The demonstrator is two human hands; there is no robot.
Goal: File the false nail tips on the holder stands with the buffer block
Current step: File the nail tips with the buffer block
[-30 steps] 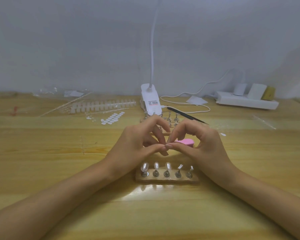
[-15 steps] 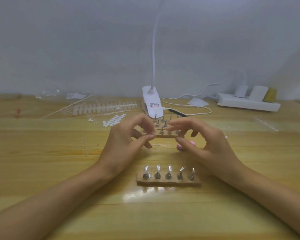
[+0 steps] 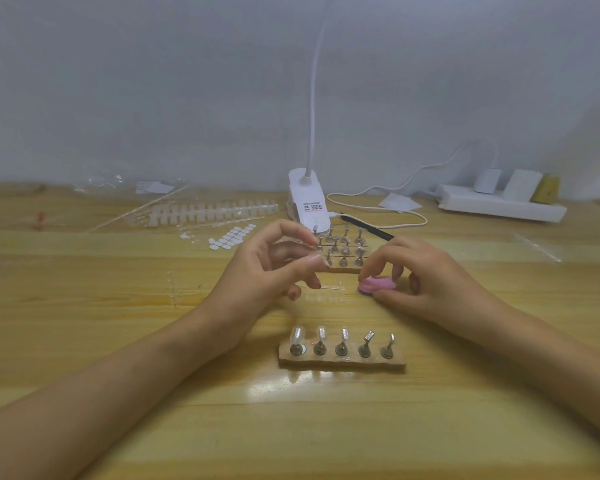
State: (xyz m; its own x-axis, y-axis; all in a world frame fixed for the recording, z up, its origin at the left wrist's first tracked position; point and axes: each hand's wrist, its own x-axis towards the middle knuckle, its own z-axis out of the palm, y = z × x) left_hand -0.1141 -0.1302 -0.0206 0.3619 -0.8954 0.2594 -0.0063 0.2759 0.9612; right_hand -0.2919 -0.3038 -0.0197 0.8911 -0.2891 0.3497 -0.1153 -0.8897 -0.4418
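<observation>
The holder strip [image 3: 342, 362] sits on the tabletop [image 3: 84, 306], nearest the front edge and about central. The buffer block [image 3: 374, 284] lies behind it, slightly right. A second holder block [image 3: 343, 252] stands farther back. The lamp base [image 3: 307, 206] is at the rear edge, and the power strip [image 3: 499, 206] is toward the rear right corner.

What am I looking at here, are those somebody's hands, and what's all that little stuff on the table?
There is no machine here. These are a person's two bare hands, filmed by one wide-angle camera worn on the head, looking forward and down at a wooden table.

Nearest the camera lies a holder base with five small metal stands. The leftmost stand carries a clear false nail tip. A second holder with more stands sits farther back.

The right hand grips a pink buffer block down at the table. The left hand has its thumb and forefinger pinched together; whether they hold anything is too small to tell.

Behind them are a white clip lamp, a strip of spare nail tips, white sticker dots and a power strip.
</observation>
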